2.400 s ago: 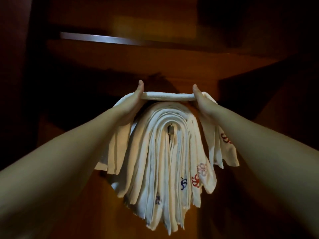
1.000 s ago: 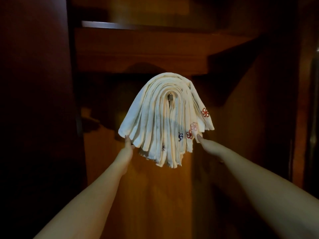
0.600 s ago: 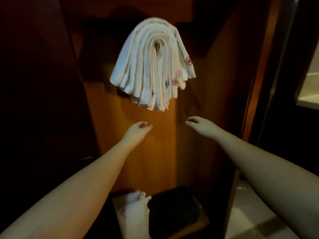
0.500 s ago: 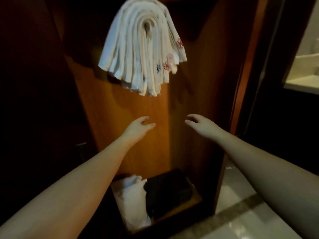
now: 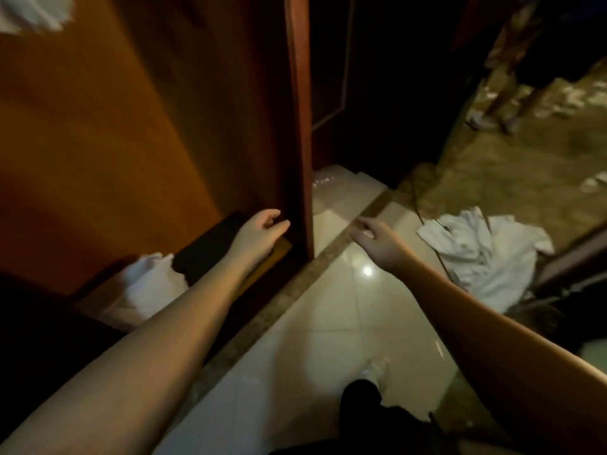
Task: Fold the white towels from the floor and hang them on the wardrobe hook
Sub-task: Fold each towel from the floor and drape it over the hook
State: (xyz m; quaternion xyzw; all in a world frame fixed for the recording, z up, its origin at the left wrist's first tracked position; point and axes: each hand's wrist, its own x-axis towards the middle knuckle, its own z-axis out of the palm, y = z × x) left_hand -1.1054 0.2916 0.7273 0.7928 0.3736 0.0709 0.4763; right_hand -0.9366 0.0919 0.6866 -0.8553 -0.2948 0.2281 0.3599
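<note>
A: Where are the hands?

B: Both reach forward and hold nothing. The left hand (image 5: 259, 236) is in front of the lower part of the wardrobe (image 5: 138, 126), its fingers (image 5: 279, 226) loosely bent with the thumb a little apart. The right hand (image 5: 377, 239) is over the tiled floor (image 5: 328, 323), palm down, fingers stretched out and slack.

A: And the white towels?

B: A crumpled pile of white towels (image 5: 483, 254) lies on the floor to the right of the right hand, near it but not touching, where the pale tiles meet a darker patterned floor. A dark cord (image 5: 427, 231) runs across the pile's near edge.

A: Anything on the hook?

B: Only a blurred white corner of hanging towels (image 5: 33, 14) shows at the top left edge. The hook itself is out of view.

A: What is in the wardrobe bottom?

B: A dark flat object (image 5: 210, 247) lies on the wardrobe's floor beneath the left wrist, and just beside it, to the left, a bunched white cloth (image 5: 144, 287). What the dark object is, I cannot tell.

A: Anything else?

B: The person's own foot in a light shoe (image 5: 377, 369) stands on the tiles near the bottom edge. Far off at the top right, another person's legs (image 5: 505, 103) stand on the patterned floor.
</note>
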